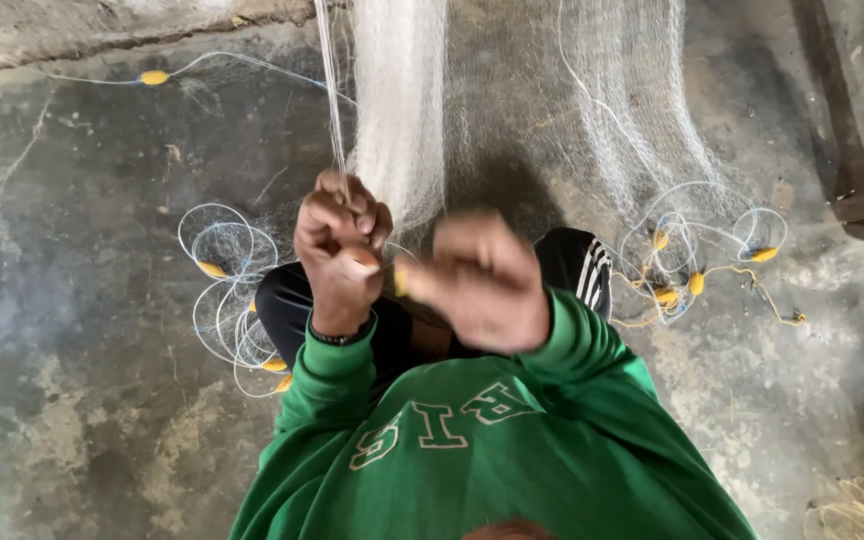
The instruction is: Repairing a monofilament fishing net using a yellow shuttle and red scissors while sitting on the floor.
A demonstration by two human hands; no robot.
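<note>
A fine white fishing net (402, 110) hangs down in front of me and spreads over the concrete floor. My left hand (340, 250) is closed around a taut cord (330, 90) of the net that runs straight up. My right hand (482, 280) is blurred and pinches a small yellow piece (400, 282) beside the left hand. I wear a green sweatshirt (482, 440) and dark trousers (572, 262); a dark band circles my left wrist.
Coils of white line with yellow floats lie on the floor at the left (227, 270) and at the right (687, 270). One more yellow float (154, 77) lies far left. A dark wooden frame (857, 170) stands at the right edge.
</note>
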